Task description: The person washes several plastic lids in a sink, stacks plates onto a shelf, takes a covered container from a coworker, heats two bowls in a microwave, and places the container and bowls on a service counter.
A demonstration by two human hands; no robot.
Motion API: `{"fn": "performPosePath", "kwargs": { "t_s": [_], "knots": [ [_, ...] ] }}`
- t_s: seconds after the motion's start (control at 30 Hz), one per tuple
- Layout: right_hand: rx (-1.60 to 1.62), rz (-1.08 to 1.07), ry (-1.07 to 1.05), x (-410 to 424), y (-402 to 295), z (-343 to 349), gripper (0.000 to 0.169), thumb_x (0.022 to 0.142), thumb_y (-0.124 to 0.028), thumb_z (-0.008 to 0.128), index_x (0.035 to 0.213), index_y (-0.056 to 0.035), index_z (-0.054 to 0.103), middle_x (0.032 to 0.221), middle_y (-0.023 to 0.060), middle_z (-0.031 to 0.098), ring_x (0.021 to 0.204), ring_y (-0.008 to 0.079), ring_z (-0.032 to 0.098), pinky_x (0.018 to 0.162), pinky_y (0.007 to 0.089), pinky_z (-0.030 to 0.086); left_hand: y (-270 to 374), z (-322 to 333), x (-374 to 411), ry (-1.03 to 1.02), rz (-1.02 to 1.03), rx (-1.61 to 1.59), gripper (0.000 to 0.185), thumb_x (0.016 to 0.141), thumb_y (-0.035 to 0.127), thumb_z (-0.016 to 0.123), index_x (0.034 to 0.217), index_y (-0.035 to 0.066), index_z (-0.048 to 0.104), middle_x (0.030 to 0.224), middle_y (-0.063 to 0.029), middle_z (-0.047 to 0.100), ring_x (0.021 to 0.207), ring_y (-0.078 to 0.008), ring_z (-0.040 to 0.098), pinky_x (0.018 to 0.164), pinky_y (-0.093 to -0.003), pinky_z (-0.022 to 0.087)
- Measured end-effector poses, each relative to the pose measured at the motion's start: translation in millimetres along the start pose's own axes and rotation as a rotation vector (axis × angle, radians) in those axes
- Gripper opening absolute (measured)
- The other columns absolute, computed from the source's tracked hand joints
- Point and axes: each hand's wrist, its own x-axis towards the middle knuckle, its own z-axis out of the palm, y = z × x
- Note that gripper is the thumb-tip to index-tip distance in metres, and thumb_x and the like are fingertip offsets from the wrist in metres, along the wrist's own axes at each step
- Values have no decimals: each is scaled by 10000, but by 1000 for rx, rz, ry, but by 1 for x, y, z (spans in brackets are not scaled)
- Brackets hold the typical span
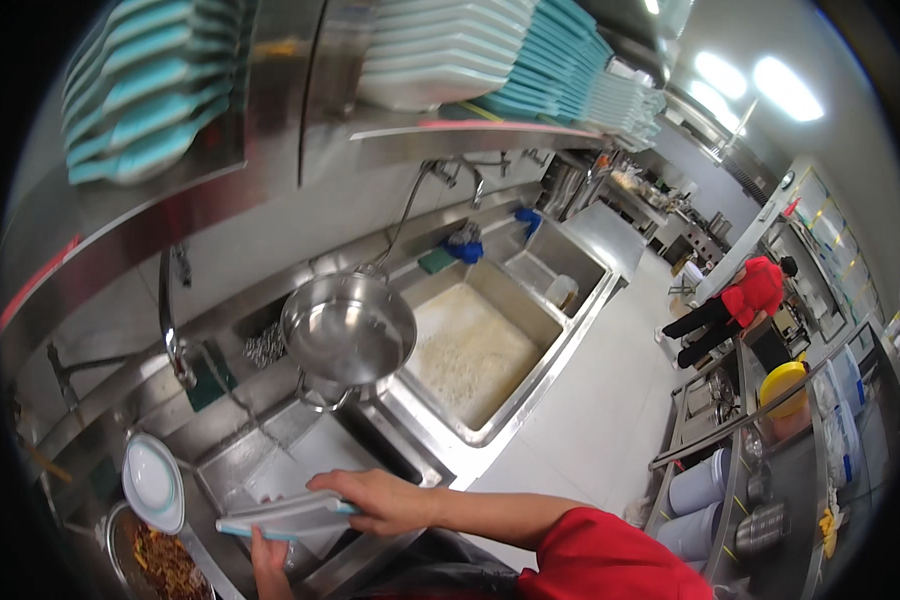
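Observation:
My right hand (381, 501) grips the right end of white dishes with turquoise edges (292, 516). At their left, my left hand (268, 556) holds the lower edge, its fingers partly hidden behind them. They appear to be more than one, held together and tilted. Both hands are over the near steel sink basin (229, 450), where a thin stream of water runs from a faucet (169, 322). Beyond the hands, a large two-handled steel pot (349, 334) rests on the sink's divider. Left of my hands, white bowls (152, 484) sit by a round container of food scraps (169, 562).
A middle basin (469, 367) holds cloudy, foamy water. Steel wool (265, 345) and a green scouring pad (211, 381) lie on the back ledge. Stacked dishes (442, 52) fill the overhead shelf (390, 150). Right, a person in red (750, 292) stands near shelving with white buckets (697, 484).

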Motion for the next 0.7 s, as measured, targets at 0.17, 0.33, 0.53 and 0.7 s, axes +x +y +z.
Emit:
{"fn": "performPosePath", "kwargs": {
  "t_s": [0.17, 0.33, 0.53, 0.7],
  "knots": [
    [58, 190, -62, -4, -13, -46, 596, 621, -19, 555, 1172, -43, 329, 911, 167, 518, 770, 355, 524, 656, 388, 415, -19, -32, 5, 318, 92, 73, 423, 783, 143, 547, 1164, 21, 411, 1092, -118, 484, 1018, -269, 458, 894, -397, 346],
    [6, 37, 29, -32, 4, -91, 547, 643, -73, 596, 1136, -42, 363, 928, 149, 533, 782, 315, 542, 667, 366, 429, -29, 44, 31, 431, 246, 278, 447, 784, 139, 551, 1185, 19, 393, 1126, -118, 472, 1049, -269, 445, 918, -403, 336],
    [75, 106, 270, -139, 77, -181, 411, 703, -208, 673, 1028, -41, 485, 887, 102, 547, 823, 206, 547, 723, 302, 424, -81, 152, 64, 226, 427, 452, 477, 786, 133, 555, 1210, 15, 372, 1167, -118, 458, 1087, -269, 430, 946, -412, 323],
    [335, 320, 521, -231, 130, -254, 393, 719, -215, 685, 1019, -24, 518, 905, 51, 562, 833, 117, 526, 741, 260, 418, -176, 257, 118, 173, 413, 556, 458, 769, 62, 531, 1198, 1, 384, 1157, -119, 469, 1072, -250, 449, 934, -385, 339]
  ]
}}
